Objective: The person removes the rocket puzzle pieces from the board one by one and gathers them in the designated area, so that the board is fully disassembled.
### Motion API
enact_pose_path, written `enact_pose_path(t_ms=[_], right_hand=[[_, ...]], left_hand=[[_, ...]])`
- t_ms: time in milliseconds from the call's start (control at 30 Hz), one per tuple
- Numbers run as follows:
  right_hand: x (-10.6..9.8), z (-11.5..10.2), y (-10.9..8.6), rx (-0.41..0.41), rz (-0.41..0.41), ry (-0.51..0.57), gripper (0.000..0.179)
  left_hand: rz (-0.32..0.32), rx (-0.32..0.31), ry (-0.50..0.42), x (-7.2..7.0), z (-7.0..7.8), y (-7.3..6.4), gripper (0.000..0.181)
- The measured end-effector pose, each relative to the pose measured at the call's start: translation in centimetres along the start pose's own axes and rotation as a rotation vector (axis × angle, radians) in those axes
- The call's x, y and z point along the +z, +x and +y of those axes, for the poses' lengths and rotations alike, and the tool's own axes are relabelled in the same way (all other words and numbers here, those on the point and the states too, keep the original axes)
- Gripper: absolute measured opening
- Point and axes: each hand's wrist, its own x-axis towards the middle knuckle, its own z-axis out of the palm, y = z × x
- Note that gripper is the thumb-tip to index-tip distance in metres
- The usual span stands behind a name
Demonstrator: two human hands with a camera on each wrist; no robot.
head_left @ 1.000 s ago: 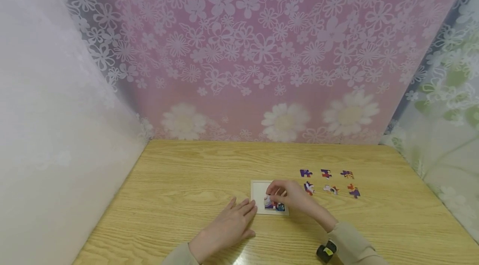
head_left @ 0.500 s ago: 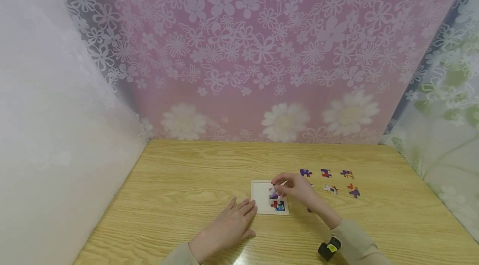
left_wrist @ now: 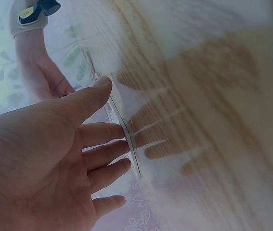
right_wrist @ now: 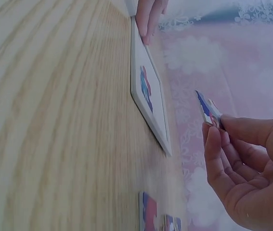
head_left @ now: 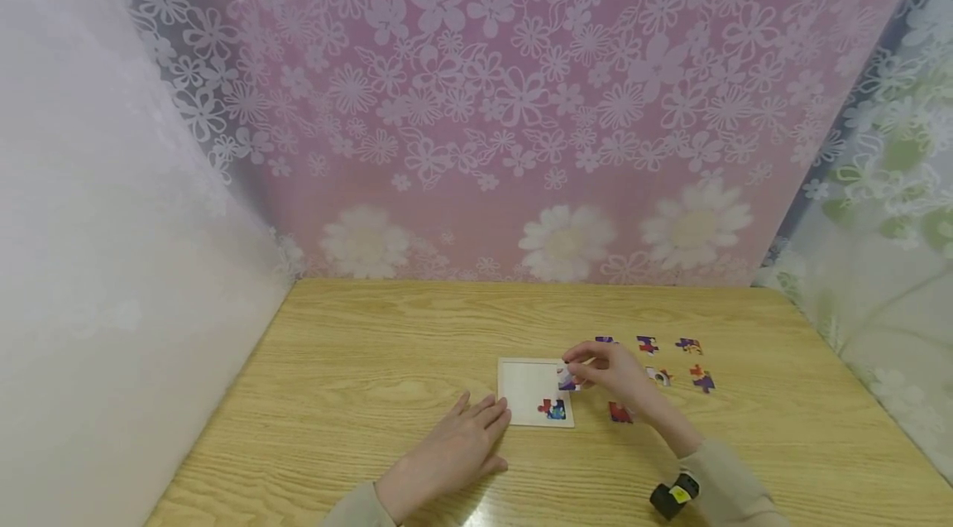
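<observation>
My right hand [head_left: 618,374] pinches a purple-and-white jigsaw piece [head_left: 568,378] between thumb and fingers, raised over the right side of a white puzzle tray [head_left: 521,386]. The right wrist view shows the held piece [right_wrist: 207,109] tilted and well clear of the tray [right_wrist: 158,115]. One red-and-blue jigsaw piece [head_left: 553,409] lies in the tray's near right corner. My left hand [head_left: 454,444] lies flat on the table, its straight fingertips at the tray's left edge. In the left wrist view, the fingers [left_wrist: 108,155] reach to the tray's rim.
Several loose jigsaw pieces lie to the right of the tray, among them an orange-and-purple piece [head_left: 702,378] and a red piece [head_left: 620,412] by the right wrist. A wooden table [head_left: 357,345] meets a pink flowered curtain [head_left: 484,138] behind.
My right hand has lifted the purple-and-white piece from beside the red-and-blue one and carried it right and away from me. The left hand has stayed in place.
</observation>
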Motion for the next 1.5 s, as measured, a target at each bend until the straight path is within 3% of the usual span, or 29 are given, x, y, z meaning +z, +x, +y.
enact_pose_path(t_ms=[167, 767, 1100, 1500], right_hand=[[-1.0, 0.5, -0.6, 0.052, 0.038, -0.021, 0.030], [-5.6, 2.7, -3.6, 0.050, 0.136, -0.051, 0.037], [-7.8, 4.1, -5.2, 0.047, 0.139, -0.057, 0.037], [-9.2, 5.5, -6.6, 0.164, 0.075, -0.144, 0.035]], left_hand=[[0.005, 0.013, 0.005, 0.1, 0.0, 0.1, 0.067], [0.012, 0.016, 0.027, 0.2, -0.1, 0.1, 0.067], [0.020, 0.016, 0.013, 0.1, 0.0, 0.0, 0.068], [0.016, 0.008, 0.001, 0.0, 0.1, 0.0, 0.068]])
